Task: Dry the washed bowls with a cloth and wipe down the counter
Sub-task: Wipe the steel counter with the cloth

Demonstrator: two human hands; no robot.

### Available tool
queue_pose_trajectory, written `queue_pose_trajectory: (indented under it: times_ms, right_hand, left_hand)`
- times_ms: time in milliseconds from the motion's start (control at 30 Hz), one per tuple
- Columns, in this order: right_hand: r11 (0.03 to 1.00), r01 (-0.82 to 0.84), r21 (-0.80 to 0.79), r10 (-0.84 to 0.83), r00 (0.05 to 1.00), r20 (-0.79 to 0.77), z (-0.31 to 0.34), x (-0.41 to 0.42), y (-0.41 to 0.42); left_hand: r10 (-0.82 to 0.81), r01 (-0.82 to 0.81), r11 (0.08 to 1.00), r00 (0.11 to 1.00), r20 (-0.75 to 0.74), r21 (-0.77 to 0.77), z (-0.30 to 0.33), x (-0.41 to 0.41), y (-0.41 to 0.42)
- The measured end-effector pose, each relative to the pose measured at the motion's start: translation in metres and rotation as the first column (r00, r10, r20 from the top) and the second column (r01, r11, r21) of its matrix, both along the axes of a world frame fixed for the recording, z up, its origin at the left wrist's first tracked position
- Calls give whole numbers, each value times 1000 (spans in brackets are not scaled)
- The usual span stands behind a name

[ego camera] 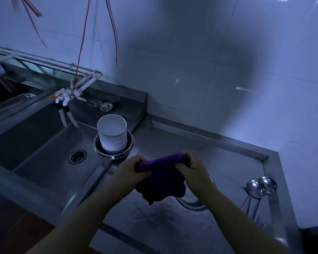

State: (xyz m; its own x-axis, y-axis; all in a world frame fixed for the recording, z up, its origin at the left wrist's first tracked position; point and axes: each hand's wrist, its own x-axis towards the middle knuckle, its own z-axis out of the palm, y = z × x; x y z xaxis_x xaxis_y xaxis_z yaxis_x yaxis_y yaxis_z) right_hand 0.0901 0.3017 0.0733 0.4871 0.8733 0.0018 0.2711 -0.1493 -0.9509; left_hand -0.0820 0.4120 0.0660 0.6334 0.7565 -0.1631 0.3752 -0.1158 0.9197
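Hands: left hand (136, 168) and right hand (192, 166) both grip the purple cloth (162, 177).
Method: bunch cloth firmly before wiping bowls (112, 135).

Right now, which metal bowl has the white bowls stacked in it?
The metal bowl by the sink, left of the purple cloth. The other metal bowl sits mostly hidden under the cloth.

2 ladles (261, 187) lying at right; sink (50, 143), taps (65, 97) at left.

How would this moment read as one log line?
left hand: grips purple cloth | right hand: grips cloth | white bowls: stacked, untouched
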Motion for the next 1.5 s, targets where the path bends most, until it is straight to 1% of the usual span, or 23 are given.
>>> queue_pose_trajectory:
  times_ms: [100, 200, 267, 333, 400, 433, 500, 567, 600, 667, 733, 767, 800, 900, 967, 1067, 1133, 1167, 1233, 1300, 1400, 1433, 1500]
  right_hand:
    - [996, -93, -6, 93, 994, 61, 5, -4, 3]
    - [974, -218, -56, 224, 965, 136, 6, -13, 9]
    - [968, -245, -51, 250, 958, 138, 7, -19, 13]
    - [977, -211, -28, 212, 976, 49, 10, -19, 13]
    - [988, -151, 38, 155, 971, -181, 10, -13, 9]
    - [988, -148, 37, 153, 959, -240, 6, -10, 6]
    - [968, -238, -72, 224, 960, -171, -6, -10, -2]
    - [905, -352, -240, 343, 936, -80, -27, -21, -6]
    - [879, -378, -290, 389, 921, -22, -39, -28, -7]
    - [876, -335, -346, 409, 897, 167, -58, -48, -2]
    - [907, -268, -323, 371, 872, 319, -72, -66, 5]
    - [916, -245, -317, 355, 862, 360, -80, -74, 9]
    - [915, -232, -331, 346, 873, 344, -86, -81, 12]
    - [895, -212, -393, 278, 953, 118, -98, -97, 16]
    - [883, -195, -428, 272, 954, 127, -108, -103, 17]
    - [838, -170, -518, 285, 947, 151, -128, -113, 23]
    - [774, -168, -611, 312, 940, 137, -145, -121, 27]
    - [731, -164, -663, 369, 912, 181, -155, -124, 28]
    - [685, -106, -721, 511, 776, 371, -173, -129, 32]
    - [726, -121, -677, 561, 674, 481, -180, -136, 38]
    - [786, -336, -518, 613, 534, 582, -195, -147, 50]
    - [765, -405, -501, 644, 499, 579, -202, -153, 53]
    - [661, -503, -557, 751, 446, 488, -216, -167, 60]
  left_hand:
    - [-45, 46, 998, 999, 10, -53, 3, -5, -5]
    - [-140, 143, 988, 989, -42, 64, 9, -4, -9]
    - [-115, 122, 983, 992, -60, 136, 15, 1, -12]
    - [-85, 100, 977, 993, -82, 187, 21, 2, -11]
    - [-71, 78, 982, 997, -43, 174, 23, -2, -9]
    - [-62, 62, 989, 998, -7, 137, 23, -7, -7]
    - [-57, 55, 996, 998, 36, 65, 21, -17, -1]
    - [-60, 59, 998, 997, 40, 25, 14, -28, 5]
    - [-56, 56, 998, 998, 33, 9, 9, -33, 9]
    - [-33, 33, 999, 999, 7, -26, -2, -47, 15]
    - [-7, 6, 997, 1000, -6, -77, -16, -62, 20]
    - [0, 0, 994, 1000, 0, -109, -23, -70, 22]
    - [5, -4, 990, 1000, 5, -143, -30, -79, 24]
    - [58, -54, 964, 998, 4, -260, -55, -107, 31]
    - [104, -111, 952, 994, -40, -285, -75, -123, 37]
    - [58, -99, 974, 978, -200, -203, -111, -135, 44]
    - [13, -50, 991, 959, -284, -123, -132, -135, 48]
    - [5, -33, 996, 950, -311, -84, -141, -136, 51]
    - [32, -45, 999, 938, -346, -28, -154, -138, 59]
    - [97, -98, 995, 930, -355, 16, -158, -145, 67]
    - [127, -80, 985, 937, -324, 156, -162, -161, 76]
    - [122, -68, 981, 942, -313, 179, -163, -167, 78]
    - [116, -63, 980, 950, -288, 188, -166, -176, 82]
